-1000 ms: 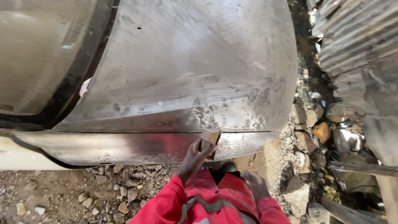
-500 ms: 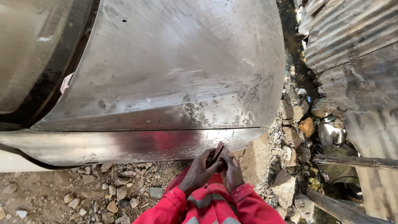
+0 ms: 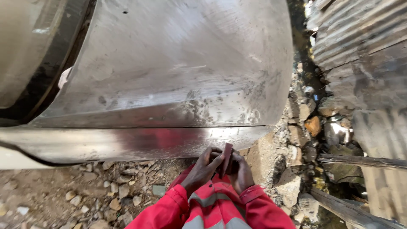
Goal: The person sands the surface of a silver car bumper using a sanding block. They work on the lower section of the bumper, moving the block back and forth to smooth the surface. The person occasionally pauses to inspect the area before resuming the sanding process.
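Fingers (image 3: 212, 157) of the left hand (image 3: 202, 168) curl around a small reddish-brown piece of sandpaper (image 3: 227, 157), pinching its left face. On the other side, the right hand (image 3: 241, 171) closes against the same piece, so both hands grasp it between them. It stands on edge, nearly upright and tilted slightly to the right, its top end reaching just below the lower edge of the bare metal car panel (image 3: 169, 72).

Both hands sit low in the view, close together and touching, with red sleeves (image 3: 169, 208) carrying grey reflective bands leading down out of the picture. Red from that clothing shows as a reflection on the shiny sill strip (image 3: 127, 142) that runs along the bottom of the panel.

Above this strip, the panel is sanded to dull grey metal, with scratches and darker blotchy patches near its lower right part. At the far left, a dark rubber seal (image 3: 51, 72) curves beside a pale body section (image 3: 21, 46).

Below the car lies dirt ground (image 3: 63, 195) scattered with small stones. To the right of the hands are larger rocks (image 3: 313, 125), one of them orange-brown, and beyond them sheets of corrugated metal (image 3: 360, 38) and a weathered wooden plank (image 3: 360, 160).
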